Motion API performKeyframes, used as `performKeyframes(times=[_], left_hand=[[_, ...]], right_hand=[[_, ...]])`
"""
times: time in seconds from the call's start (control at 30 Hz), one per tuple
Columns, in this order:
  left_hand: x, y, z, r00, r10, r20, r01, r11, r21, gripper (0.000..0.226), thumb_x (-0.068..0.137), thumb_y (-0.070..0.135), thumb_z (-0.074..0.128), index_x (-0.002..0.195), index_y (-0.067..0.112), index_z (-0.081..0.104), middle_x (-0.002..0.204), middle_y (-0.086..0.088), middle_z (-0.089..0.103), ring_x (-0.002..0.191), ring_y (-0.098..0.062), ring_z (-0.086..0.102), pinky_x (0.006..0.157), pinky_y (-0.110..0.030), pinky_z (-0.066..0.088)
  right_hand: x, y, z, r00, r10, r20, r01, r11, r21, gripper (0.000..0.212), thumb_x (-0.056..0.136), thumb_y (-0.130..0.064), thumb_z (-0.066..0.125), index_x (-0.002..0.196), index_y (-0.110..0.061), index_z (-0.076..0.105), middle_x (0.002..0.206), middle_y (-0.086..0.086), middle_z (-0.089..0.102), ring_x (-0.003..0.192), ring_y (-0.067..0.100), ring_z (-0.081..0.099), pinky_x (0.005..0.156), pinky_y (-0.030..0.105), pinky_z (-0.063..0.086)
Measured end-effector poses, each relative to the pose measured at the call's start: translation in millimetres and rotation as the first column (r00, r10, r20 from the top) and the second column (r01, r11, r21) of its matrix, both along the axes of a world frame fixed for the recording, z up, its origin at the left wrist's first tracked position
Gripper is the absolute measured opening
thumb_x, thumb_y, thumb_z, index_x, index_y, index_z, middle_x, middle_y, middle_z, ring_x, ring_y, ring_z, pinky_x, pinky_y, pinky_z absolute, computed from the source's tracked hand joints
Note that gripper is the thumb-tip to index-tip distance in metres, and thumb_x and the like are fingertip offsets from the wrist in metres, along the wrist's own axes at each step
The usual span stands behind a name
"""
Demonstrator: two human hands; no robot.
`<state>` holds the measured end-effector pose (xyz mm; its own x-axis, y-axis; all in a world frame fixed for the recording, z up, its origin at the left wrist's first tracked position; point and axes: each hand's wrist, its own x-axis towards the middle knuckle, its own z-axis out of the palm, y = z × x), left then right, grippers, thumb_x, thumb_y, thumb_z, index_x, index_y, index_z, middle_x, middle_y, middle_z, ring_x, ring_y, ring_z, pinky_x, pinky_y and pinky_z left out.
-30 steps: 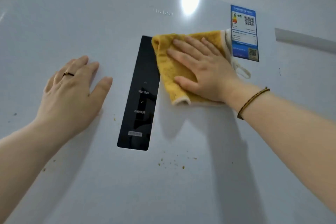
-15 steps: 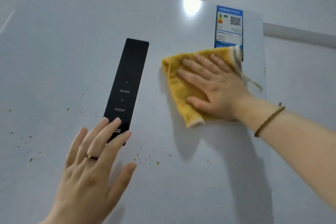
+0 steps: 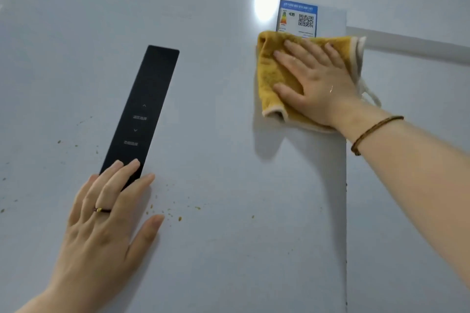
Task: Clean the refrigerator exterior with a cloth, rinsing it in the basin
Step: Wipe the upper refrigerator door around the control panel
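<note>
The white refrigerator door (image 3: pixel 229 134) fills the view. A folded yellow cloth (image 3: pixel 273 76) with a pale edge lies flat against the door's upper right, covering the lower part of the blue energy label (image 3: pixel 297 16). My right hand (image 3: pixel 315 84) presses flat on the cloth, fingers spread. My left hand (image 3: pixel 106 216), wearing a ring, rests flat on the door at the lower left, its fingertips over the bottom end of the black control panel (image 3: pixel 142 109). The basin is out of view.
Small brown specks (image 3: pixel 175 213) dot the door below the panel and towards the left edge. The door's right edge (image 3: pixel 346 185) runs vertically, with a white wall (image 3: pixel 407 211) beyond it.
My right hand has slid the cloth up and to the right, over the label's lower part. My left hand shifted from the door's left side to the bottom of the panel.
</note>
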<state>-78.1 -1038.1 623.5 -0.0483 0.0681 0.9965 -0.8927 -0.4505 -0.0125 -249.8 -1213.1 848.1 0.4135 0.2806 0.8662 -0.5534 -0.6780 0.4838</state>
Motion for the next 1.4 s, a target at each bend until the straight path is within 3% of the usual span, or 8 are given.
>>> performKeyframes(times=[0.2, 0.4, 0.63, 0.8, 0.93, 1.07, 1.23, 1.4], left_hand=[[3.8, -0.5, 24.9, 0.999, -0.032, 0.032, 0.034, 0.999, -0.042, 0.055, 0.092, 0.056, 0.02, 0.119, 0.015, 0.045, 0.131, -0.003, 0.039, 0.134, -0.008, 0.019, 0.114, -0.021, 0.003], [11.0, -0.4, 27.7, 1.0, -0.02, 0.015, 0.021, 0.999, -0.039, 0.055, 0.092, 0.055, 0.018, 0.117, 0.016, 0.046, 0.128, 0.0, 0.041, 0.128, -0.011, 0.021, 0.113, -0.019, 0.003], [12.3, 0.0, 29.5, 0.999, -0.027, 0.04, 0.03, 0.996, -0.083, 0.053, 0.093, 0.055, 0.018, 0.115, 0.017, 0.047, 0.127, 0.0, 0.042, 0.127, -0.01, 0.023, 0.112, -0.019, 0.005], [12.5, -1.3, 29.3, 0.998, -0.033, 0.062, 0.039, 0.995, -0.095, 0.051, 0.093, 0.053, 0.019, 0.115, 0.016, 0.047, 0.127, -0.001, 0.042, 0.126, -0.01, 0.025, 0.113, -0.019, 0.006], [12.4, -0.3, 28.2, 0.998, -0.026, 0.059, 0.031, 0.997, -0.077, 0.051, 0.094, 0.053, 0.019, 0.114, 0.016, 0.047, 0.127, 0.0, 0.042, 0.127, -0.011, 0.024, 0.113, -0.02, 0.005], [13.6, 0.4, 28.4, 0.997, -0.022, 0.076, 0.027, 0.997, -0.069, 0.049, 0.094, 0.052, 0.02, 0.114, 0.017, 0.047, 0.127, 0.001, 0.042, 0.127, -0.01, 0.024, 0.113, -0.021, 0.006], [15.7, 5.7, 27.1, 0.992, -0.08, 0.101, 0.089, 0.992, -0.091, 0.046, 0.094, 0.052, 0.021, 0.113, 0.02, 0.048, 0.128, 0.002, 0.042, 0.127, -0.01, 0.026, 0.112, -0.021, 0.01], [32.1, 37.1, 22.4, 0.997, -0.001, 0.072, 0.012, 0.99, -0.14, 0.046, 0.094, 0.052, 0.021, 0.113, 0.019, 0.047, 0.125, 0.0, 0.043, 0.125, -0.011, 0.027, 0.112, -0.021, 0.009]], right_hand=[[2.1, 4.8, 28.5, 0.966, -0.006, 0.257, -0.082, 0.941, 0.327, 0.057, 0.095, -0.05, 0.024, 0.147, -0.027, 0.014, 0.157, -0.003, 0.004, 0.143, 0.021, -0.001, 0.115, 0.044, -0.004], [5.4, 5.6, 6.9, 0.979, 0.017, 0.203, -0.059, 0.978, 0.201, 0.074, 0.079, -0.06, 0.016, 0.146, -0.029, 0.017, 0.156, -0.005, 0.008, 0.143, 0.019, 0.002, 0.114, 0.042, -0.002], [3.7, 2.5, 99.6, 0.921, 0.043, 0.388, -0.211, 0.892, 0.4, 0.058, 0.095, -0.05, 0.024, 0.146, -0.022, 0.019, 0.155, 0.003, 0.012, 0.141, 0.029, 0.009, 0.113, 0.048, 0.014], [8.3, 10.0, 39.0, 0.945, 0.019, 0.327, -0.147, 0.917, 0.372, 0.06, 0.095, -0.053, 0.018, 0.147, -0.025, 0.012, 0.157, 0.0, 0.003, 0.143, 0.025, -0.001, 0.115, 0.046, 0.003], [6.9, 12.0, -59.3, 0.994, 0.025, 0.106, -0.042, 0.986, 0.159, 0.086, 0.07, -0.065, 0.001, 0.146, -0.029, 0.018, 0.156, -0.004, 0.008, 0.143, 0.021, 0.003, 0.111, 0.035, -0.007], [-2.7, 4.6, -27.9, 0.994, 0.008, 0.113, -0.03, 0.982, 0.188, 0.092, 0.062, -0.067, 0.004, 0.145, -0.031, 0.021, 0.155, -0.007, 0.011, 0.143, 0.016, 0.005, 0.112, 0.032, -0.003], [12.5, 21.3, 20.9, 0.942, -0.054, 0.333, -0.089, 0.912, 0.401, 0.061, 0.095, -0.051, 0.023, 0.147, -0.021, 0.015, 0.156, 0.002, 0.007, 0.143, 0.025, 0.002, 0.114, 0.047, 0.0], [54.7, 68.0, 46.2, 0.944, -0.092, 0.318, -0.046, 0.915, 0.402, 0.059, 0.096, -0.047, 0.018, 0.148, -0.019, 0.008, 0.157, 0.005, 0.001, 0.143, 0.029, -0.004, 0.113, 0.052, -0.005]])
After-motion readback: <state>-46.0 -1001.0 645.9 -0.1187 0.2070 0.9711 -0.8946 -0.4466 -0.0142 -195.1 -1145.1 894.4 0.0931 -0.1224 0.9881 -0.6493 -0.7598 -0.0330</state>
